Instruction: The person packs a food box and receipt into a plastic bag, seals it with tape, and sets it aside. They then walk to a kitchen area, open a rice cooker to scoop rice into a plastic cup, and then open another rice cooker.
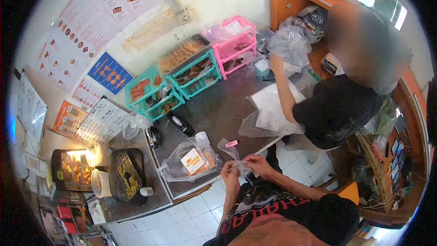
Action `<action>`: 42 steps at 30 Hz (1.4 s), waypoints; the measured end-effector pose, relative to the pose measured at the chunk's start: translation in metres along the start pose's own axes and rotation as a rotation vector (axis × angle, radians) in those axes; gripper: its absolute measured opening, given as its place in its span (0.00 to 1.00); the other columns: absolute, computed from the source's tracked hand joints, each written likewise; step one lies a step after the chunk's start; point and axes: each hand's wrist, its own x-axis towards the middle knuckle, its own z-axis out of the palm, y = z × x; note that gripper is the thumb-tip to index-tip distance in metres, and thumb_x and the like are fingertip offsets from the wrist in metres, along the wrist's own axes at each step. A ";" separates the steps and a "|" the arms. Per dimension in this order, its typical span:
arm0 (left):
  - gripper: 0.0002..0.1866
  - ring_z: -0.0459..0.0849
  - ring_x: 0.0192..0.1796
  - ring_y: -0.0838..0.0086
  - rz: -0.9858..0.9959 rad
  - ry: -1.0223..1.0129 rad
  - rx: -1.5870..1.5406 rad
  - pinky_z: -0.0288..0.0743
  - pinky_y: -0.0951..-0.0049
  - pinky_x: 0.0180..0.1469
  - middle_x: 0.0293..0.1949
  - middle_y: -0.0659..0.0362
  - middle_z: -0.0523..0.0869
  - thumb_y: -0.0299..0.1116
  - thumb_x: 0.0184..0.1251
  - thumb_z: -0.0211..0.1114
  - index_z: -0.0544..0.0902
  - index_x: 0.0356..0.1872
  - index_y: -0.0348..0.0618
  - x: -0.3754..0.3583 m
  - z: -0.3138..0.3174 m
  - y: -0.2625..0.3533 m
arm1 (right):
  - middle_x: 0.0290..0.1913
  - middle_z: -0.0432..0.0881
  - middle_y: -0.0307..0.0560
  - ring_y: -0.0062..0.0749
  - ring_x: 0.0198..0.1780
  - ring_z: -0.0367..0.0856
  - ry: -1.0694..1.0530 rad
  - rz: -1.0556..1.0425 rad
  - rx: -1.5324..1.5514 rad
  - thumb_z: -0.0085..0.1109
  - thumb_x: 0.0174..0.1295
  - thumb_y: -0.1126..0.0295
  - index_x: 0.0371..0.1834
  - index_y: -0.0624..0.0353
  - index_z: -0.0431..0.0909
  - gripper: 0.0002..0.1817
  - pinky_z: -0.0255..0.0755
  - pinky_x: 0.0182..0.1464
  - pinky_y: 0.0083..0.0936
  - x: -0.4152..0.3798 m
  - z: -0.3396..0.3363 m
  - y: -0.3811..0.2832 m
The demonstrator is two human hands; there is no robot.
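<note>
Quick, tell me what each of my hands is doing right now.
Left hand: closed, fingers pinching clear plastic.
Right hand: closed, fingers pinching the same clear plastic, close beside the left.

Film (244, 166), lower centre: thin clear plastic, crinkled and glossy. Carrier bag (175, 160), left of it: clear plastic, creased. Baskets (185, 92), upper centre: moulded from teal plastic. Rack (220, 54), upper centre: moulded in pink plastic. Worktop (218, 105), centre: dark, smooth, dully lit. Floor tiles (196, 206), lower centre: white, smooth, faintly glossed.
</note>
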 end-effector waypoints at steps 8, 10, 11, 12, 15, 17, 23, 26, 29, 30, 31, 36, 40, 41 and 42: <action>0.03 0.71 0.24 0.86 0.059 0.079 0.046 0.59 0.83 0.25 0.29 0.66 0.80 0.23 0.67 0.61 0.80 0.38 0.42 0.000 0.006 0.003 | 0.21 0.70 0.25 0.08 0.23 0.62 -0.056 -0.205 -0.256 0.70 0.58 0.68 0.35 0.58 0.84 0.07 0.53 0.23 0.15 0.004 0.003 -0.001; 0.03 0.72 0.25 0.86 0.082 0.065 0.046 0.60 0.83 0.25 0.29 0.66 0.81 0.23 0.66 0.62 0.80 0.38 0.42 -0.003 0.011 0.005 | 0.21 0.70 0.25 0.08 0.23 0.62 -0.056 -0.222 -0.281 0.70 0.58 0.69 0.34 0.58 0.84 0.06 0.54 0.23 0.15 0.006 0.002 0.001; 0.03 0.73 0.25 0.85 0.092 0.057 0.046 0.61 0.83 0.25 0.29 0.66 0.81 0.24 0.66 0.62 0.80 0.38 0.42 -0.004 0.014 0.008 | 0.21 0.70 0.25 0.08 0.23 0.62 -0.055 -0.229 -0.293 0.70 0.57 0.70 0.34 0.58 0.84 0.06 0.54 0.23 0.15 0.007 0.002 0.002; 0.02 0.73 0.26 0.85 0.077 0.045 0.035 0.61 0.83 0.25 0.30 0.66 0.81 0.24 0.66 0.63 0.80 0.37 0.42 -0.003 0.015 0.009 | 0.21 0.70 0.25 0.09 0.23 0.63 -0.050 -0.226 -0.330 0.70 0.57 0.71 0.33 0.58 0.83 0.06 0.55 0.24 0.15 0.009 0.000 0.003; 0.02 0.73 0.28 0.86 0.046 -0.019 0.040 0.63 0.82 0.27 0.30 0.66 0.82 0.27 0.67 0.64 0.80 0.35 0.42 -0.006 0.009 0.006 | 0.21 0.71 0.27 0.10 0.24 0.65 0.032 -0.273 -0.415 0.68 0.56 0.74 0.30 0.58 0.79 0.05 0.58 0.25 0.16 0.013 -0.005 0.012; 0.04 0.74 0.30 0.86 0.050 -0.100 0.094 0.64 0.82 0.30 0.30 0.66 0.82 0.28 0.66 0.66 0.79 0.33 0.42 -0.008 -0.001 -0.003 | 0.22 0.73 0.30 0.12 0.25 0.66 0.173 -0.385 -0.435 0.67 0.56 0.76 0.29 0.59 0.77 0.06 0.61 0.25 0.17 0.025 -0.011 0.027; 0.08 0.72 0.32 0.85 0.107 -0.172 0.270 0.64 0.82 0.36 0.28 0.67 0.78 0.24 0.61 0.70 0.78 0.30 0.41 -0.022 0.023 0.016 | 0.25 0.79 0.43 0.22 0.28 0.76 0.530 -0.262 -0.573 0.65 0.57 0.72 0.32 0.61 0.78 0.06 0.71 0.32 0.24 0.038 -0.036 0.024; 0.09 0.69 0.30 0.85 0.201 -0.040 0.338 0.63 0.82 0.35 0.26 0.68 0.73 0.19 0.56 0.67 0.74 0.28 0.42 -0.012 0.018 0.017 | 0.27 0.78 0.35 0.14 0.29 0.73 0.361 -0.311 -0.346 0.61 0.61 0.76 0.36 0.60 0.76 0.03 0.68 0.32 0.17 0.040 -0.042 0.028; 0.11 0.68 0.27 0.85 0.321 0.184 0.492 0.61 0.81 0.28 0.24 0.68 0.70 0.14 0.51 0.60 0.71 0.26 0.44 0.010 -0.019 -0.014 | 0.33 0.80 0.37 0.16 0.33 0.77 0.031 -0.080 0.084 0.61 0.62 0.77 0.42 0.60 0.77 0.07 0.71 0.35 0.18 0.024 -0.034 0.004; 0.11 0.67 0.26 0.86 0.271 0.207 0.313 0.59 0.81 0.27 0.24 0.68 0.70 0.14 0.51 0.59 0.70 0.26 0.45 0.013 -0.016 -0.007 | 0.35 0.81 0.38 0.17 0.35 0.78 -0.067 0.041 0.159 0.61 0.62 0.77 0.44 0.60 0.77 0.09 0.72 0.37 0.18 0.015 -0.029 -0.008; 0.12 0.67 0.25 0.86 0.216 0.231 0.139 0.58 0.82 0.25 0.24 0.68 0.70 0.14 0.51 0.58 0.70 0.26 0.45 0.014 -0.014 0.000 | 0.37 0.81 0.39 0.18 0.36 0.79 -0.168 0.161 0.238 0.61 0.62 0.77 0.46 0.60 0.77 0.10 0.73 0.38 0.18 0.011 -0.024 -0.013; 0.12 0.67 0.25 0.86 0.232 0.110 0.069 0.57 0.83 0.25 0.23 0.69 0.69 0.15 0.54 0.59 0.68 0.28 0.46 0.009 -0.010 0.006 | 0.28 0.78 0.36 0.21 0.27 0.74 0.006 -0.335 -0.306 0.69 0.53 0.74 0.43 0.58 0.79 0.14 0.67 0.30 0.20 0.015 -0.005 0.006; 0.12 0.67 0.26 0.85 0.330 -0.092 0.551 0.60 0.82 0.29 0.23 0.69 0.69 0.15 0.52 0.62 0.70 0.27 0.44 -0.009 0.015 0.008 | 0.20 0.69 0.40 0.23 0.21 0.67 0.451 -0.508 -0.646 0.72 0.40 0.75 0.33 0.58 0.80 0.14 0.60 0.25 0.24 0.023 -0.013 -0.018; 0.11 0.66 0.25 0.84 0.307 -0.113 0.568 0.60 0.81 0.29 0.23 0.68 0.70 0.15 0.50 0.62 0.70 0.25 0.43 -0.007 0.013 0.002 | 0.20 0.70 0.40 0.24 0.22 0.68 0.468 -0.532 -0.690 0.70 0.39 0.76 0.32 0.57 0.80 0.14 0.61 0.25 0.25 0.023 -0.018 -0.018; 0.11 0.66 0.25 0.83 0.334 -0.065 0.555 0.60 0.82 0.29 0.23 0.68 0.70 0.15 0.48 0.62 0.71 0.26 0.42 -0.003 0.010 -0.001 | 0.21 0.71 0.40 0.25 0.22 0.69 0.483 -0.559 -0.733 0.69 0.39 0.78 0.32 0.57 0.80 0.14 0.62 0.25 0.25 0.023 -0.021 -0.018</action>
